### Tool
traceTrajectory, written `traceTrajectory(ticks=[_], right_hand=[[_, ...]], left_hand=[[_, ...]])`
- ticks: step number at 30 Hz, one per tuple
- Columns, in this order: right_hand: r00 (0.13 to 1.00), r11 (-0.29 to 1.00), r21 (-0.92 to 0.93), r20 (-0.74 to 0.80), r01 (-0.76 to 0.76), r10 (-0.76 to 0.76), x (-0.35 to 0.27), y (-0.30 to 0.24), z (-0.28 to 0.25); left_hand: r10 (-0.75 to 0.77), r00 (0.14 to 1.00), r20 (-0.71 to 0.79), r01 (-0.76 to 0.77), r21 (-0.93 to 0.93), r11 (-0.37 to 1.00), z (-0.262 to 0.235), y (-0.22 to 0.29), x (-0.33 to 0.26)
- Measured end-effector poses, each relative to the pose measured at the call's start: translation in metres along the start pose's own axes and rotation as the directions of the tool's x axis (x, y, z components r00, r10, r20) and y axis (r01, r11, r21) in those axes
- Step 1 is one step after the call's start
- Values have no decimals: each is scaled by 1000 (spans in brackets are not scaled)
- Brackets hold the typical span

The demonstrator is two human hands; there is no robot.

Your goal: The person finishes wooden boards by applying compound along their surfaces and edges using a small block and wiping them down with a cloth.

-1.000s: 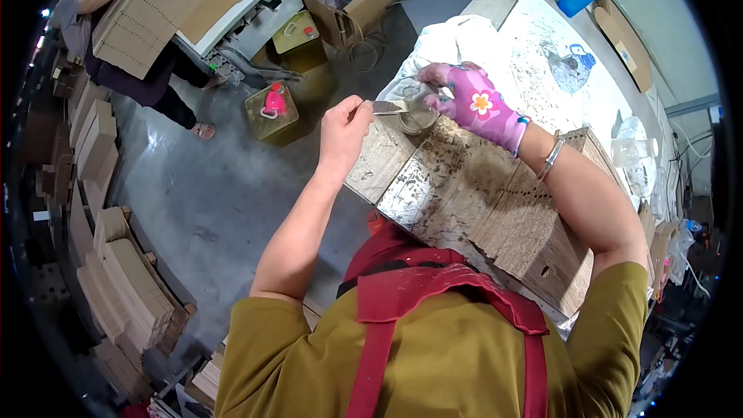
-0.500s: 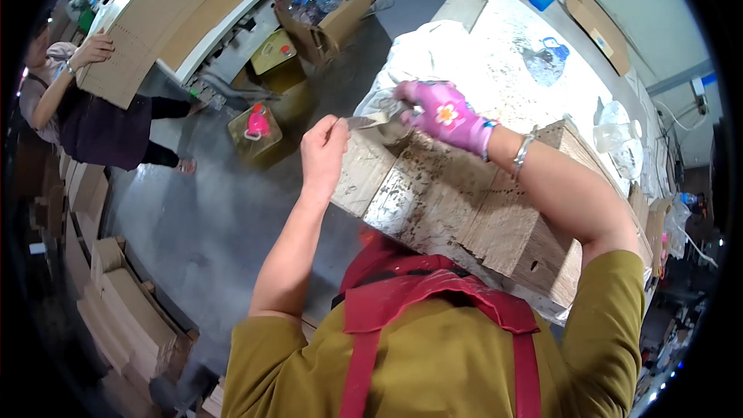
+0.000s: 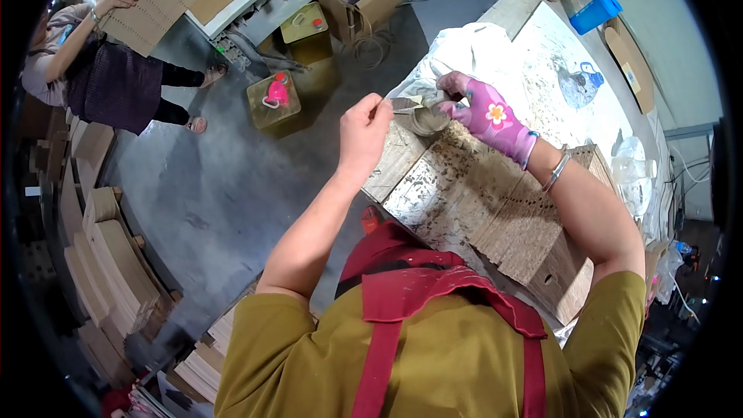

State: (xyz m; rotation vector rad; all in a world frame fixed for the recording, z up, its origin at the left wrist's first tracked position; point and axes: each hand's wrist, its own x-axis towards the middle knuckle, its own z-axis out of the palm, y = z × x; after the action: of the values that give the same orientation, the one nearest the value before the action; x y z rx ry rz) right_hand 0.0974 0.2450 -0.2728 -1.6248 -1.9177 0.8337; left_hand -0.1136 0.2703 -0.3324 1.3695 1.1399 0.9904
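My left hand (image 3: 367,128), bare, is closed on the handle end of a flat-bladed scraper (image 3: 405,103), whose blade points right. My right hand (image 3: 486,114) wears a pink-purple glove with a flower on it. Its fingers and thumb curl round something greyish beside the blade tip; what it is cannot be made out. Just below the fingertips sits a round, greyish see-through container (image 3: 428,121). Crumpled white plastic (image 3: 470,46) lies behind it. Under both hands is a stack of wood-grain boards (image 3: 441,186), its top spotted with dark smears.
On the smeared white board (image 3: 542,70) lies a clear bag with a blue handle (image 3: 586,77). A blue container (image 3: 597,10) stands at the far right. Across the floor are yellow cans (image 3: 274,102), a carton of bottles (image 3: 364,11) and a person (image 3: 116,81) holding a perforated board.
The view has shifted, so the bench appears further right. Both my hands keep to the same spot by the round container. The other person still holds the board.
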Motion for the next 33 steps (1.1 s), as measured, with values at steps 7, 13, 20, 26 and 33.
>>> traceTrajectory(ticks=[7,13,20,26,33], right_hand=[[987,962,227,-23,-150,159,4,19,-2],[913,745,535,156,-399,377,4,24,-12],[904,722,547,198,-423,379,5,16,-13],[905,764,489,172,-422,390,7,29,-14],[999,999,35,52,-8,6,-1,6,1]], left_hand=[[313,947,77,-322,265,909,15,13,-12],[197,980,7,-193,232,953,4,8,-4],[-210,971,116,237,-332,913,3,-7,-9],[-359,913,194,406,-497,766,10,-15,-21],[-146,983,109,170,-262,950,14,-5,-23]])
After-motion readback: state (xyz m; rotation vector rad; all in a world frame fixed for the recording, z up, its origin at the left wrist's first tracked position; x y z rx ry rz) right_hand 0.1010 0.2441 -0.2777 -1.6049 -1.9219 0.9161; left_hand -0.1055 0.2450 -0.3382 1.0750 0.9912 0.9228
